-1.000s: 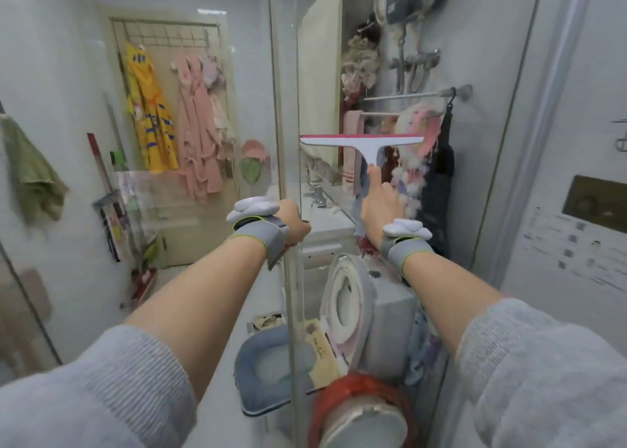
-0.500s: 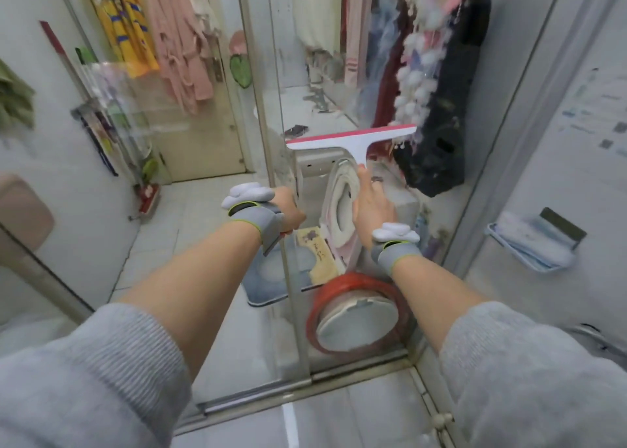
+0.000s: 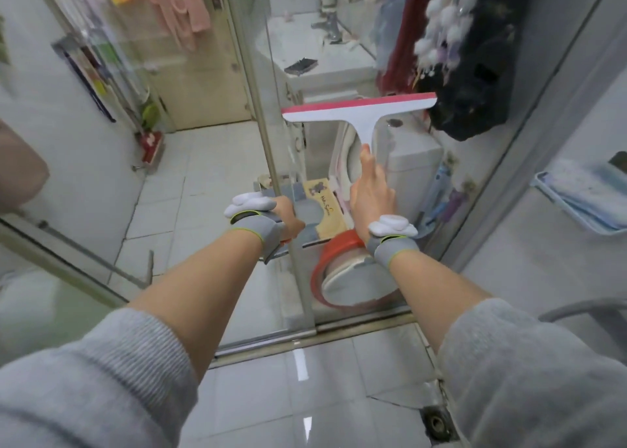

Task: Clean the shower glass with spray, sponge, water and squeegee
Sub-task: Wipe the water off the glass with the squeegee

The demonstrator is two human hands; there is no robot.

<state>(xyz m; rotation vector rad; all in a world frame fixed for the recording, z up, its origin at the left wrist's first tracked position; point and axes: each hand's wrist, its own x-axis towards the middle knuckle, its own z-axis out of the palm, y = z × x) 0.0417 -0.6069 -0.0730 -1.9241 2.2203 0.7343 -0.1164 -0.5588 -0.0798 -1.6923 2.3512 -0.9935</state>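
A white squeegee point(image 3: 363, 113) with a red blade edge lies flat against the shower glass panel point(image 3: 390, 244), blade up, at mid height. My right hand point(image 3: 371, 193) grips its handle from below. My left hand point(image 3: 286, 220) is closed around the edge of the glass door point(image 3: 268, 135), just left of the squeegee; something red-orange shows under its fingers. Both wrists wear grey bands with white pads.
Behind the glass stand a toilet point(image 3: 407, 162), a red-rimmed basin point(image 3: 342, 278) and a sink counter point(image 3: 315, 57). Dark and pink clothes point(image 3: 471, 74) hang at upper right. A blue wall tray point(image 3: 583, 196) is on the right, a floor drain point(image 3: 437, 422) at lower right.
My right hand has drawn the squeegee down the glass from high to mid height, and my view has tilted toward the floor. My left hand has stayed on the door edge.
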